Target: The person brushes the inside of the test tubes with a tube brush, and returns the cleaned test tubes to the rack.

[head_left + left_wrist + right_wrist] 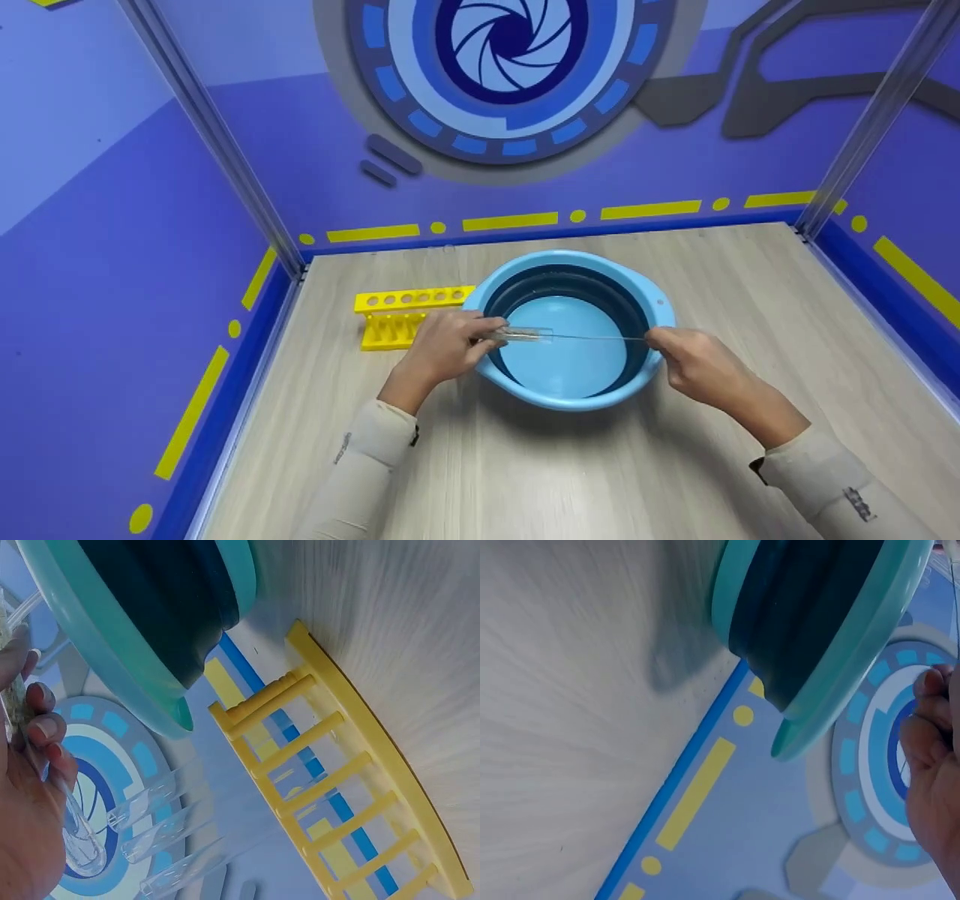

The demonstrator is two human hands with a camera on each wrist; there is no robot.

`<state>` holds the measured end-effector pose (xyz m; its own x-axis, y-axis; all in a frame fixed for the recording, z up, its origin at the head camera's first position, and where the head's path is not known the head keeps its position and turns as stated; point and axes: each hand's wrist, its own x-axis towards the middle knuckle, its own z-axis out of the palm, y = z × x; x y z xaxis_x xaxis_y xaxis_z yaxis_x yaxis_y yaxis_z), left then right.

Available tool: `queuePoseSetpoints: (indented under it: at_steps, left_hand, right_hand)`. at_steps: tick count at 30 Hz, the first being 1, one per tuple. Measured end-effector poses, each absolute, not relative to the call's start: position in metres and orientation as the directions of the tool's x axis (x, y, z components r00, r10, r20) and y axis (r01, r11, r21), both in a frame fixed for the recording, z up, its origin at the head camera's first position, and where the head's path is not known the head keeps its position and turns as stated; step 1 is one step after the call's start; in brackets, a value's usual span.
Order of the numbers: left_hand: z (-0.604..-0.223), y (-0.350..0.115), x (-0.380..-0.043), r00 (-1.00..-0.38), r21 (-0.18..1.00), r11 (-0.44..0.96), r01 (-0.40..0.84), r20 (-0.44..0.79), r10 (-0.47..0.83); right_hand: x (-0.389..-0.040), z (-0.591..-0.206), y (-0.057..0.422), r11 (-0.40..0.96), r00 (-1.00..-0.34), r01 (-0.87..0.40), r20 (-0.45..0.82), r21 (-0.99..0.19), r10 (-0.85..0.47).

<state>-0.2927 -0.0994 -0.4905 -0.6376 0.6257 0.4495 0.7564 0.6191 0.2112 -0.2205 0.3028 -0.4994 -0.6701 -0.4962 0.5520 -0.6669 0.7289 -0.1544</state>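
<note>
My left hand [448,343] holds a clear test tube [546,334] level over the blue basin [577,403], its mouth towards the right. The tube's rounded end [86,851] sticks out past the left palm. Inside it lie the brownish bristles of a test tube brush [596,337]. The brush's thin wire handle runs straight across the basin to my right hand [697,366], whose fingers pinch its far end by the basin's right rim. In the right wrist view the curled right fingers [922,739] show at the edge.
A yellow test tube rack [405,300] stands left of the basin, partly behind the left hand. Several clear test tubes [169,829] stand in it, faint in the head view. Printed walls [262,150] border the wooden table [525,480] at the back and sides.
</note>
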Motion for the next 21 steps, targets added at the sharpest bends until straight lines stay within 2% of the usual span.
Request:
queuePoseSetpoints:
  at_steps: [7, 16, 18, 21]
  left_hand:
    - [-0.489, -0.103, -0.293, -0.709, 0.337, 0.623, 0.706, 0.338, 0.62]
    - [-0.485, -0.109, -0.295, -0.772, 0.469, 0.639, 0.61, 0.169, 0.613]
    - [-0.485, -0.11, -0.295, -0.779, 0.475, 0.644, 0.6, 0.162, 0.606]
    - [-0.485, -0.111, -0.295, -0.784, 0.479, 0.646, 0.595, 0.165, 0.599]
  right_hand:
    - [-0.221, -0.506, 0.315, 0.71, -0.492, -0.699, 0.665, 0.083, -0.562]
    - [-0.224, -0.504, 0.323, 0.695, -0.342, -0.665, 0.716, 0.273, -0.608]
    - [-0.225, -0.504, 0.324, 0.698, -0.324, -0.651, 0.723, 0.298, -0.61]
    - [-0.225, -0.504, 0.326, 0.707, -0.357, -0.66, 0.722, 0.254, -0.593]
